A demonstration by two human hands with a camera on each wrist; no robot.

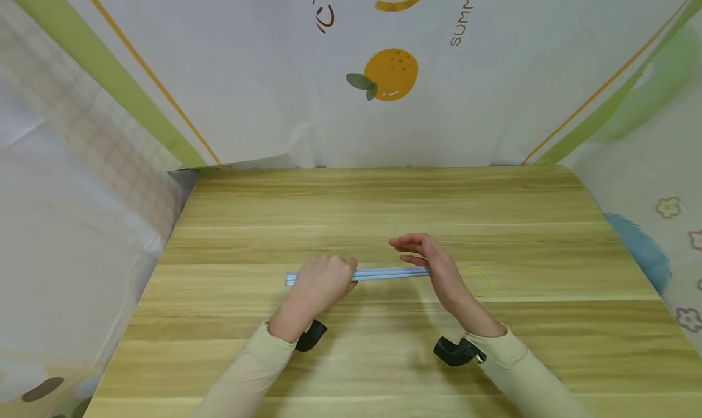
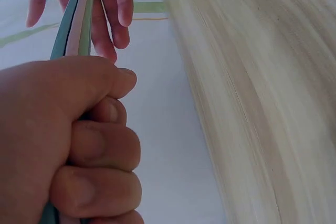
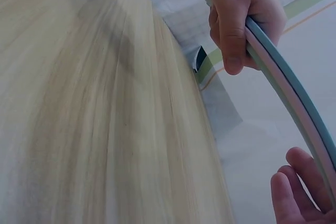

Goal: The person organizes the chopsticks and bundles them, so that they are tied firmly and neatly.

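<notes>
Bundle of thin pastel strips [image 1: 384, 274] is held level just above the wooden table [image 1: 351, 205], near its middle. Left hand [image 1: 320, 284] grips the bundle's left end, fingers curled tightly round it. Right hand [image 1: 433, 264] stands at the bundle's right end, fingers loosely extended against the tip. A yellow rubber band [image 1: 477, 281] lies on the table just right of the bundle.

A left hand [image 2: 63, 140] grips a bundle of pastel strips [image 2: 76, 19], fingers curled tight; beyond it, the right hand [image 2: 100, 3] touches the strips' far end, fingers relaxed.
</notes>
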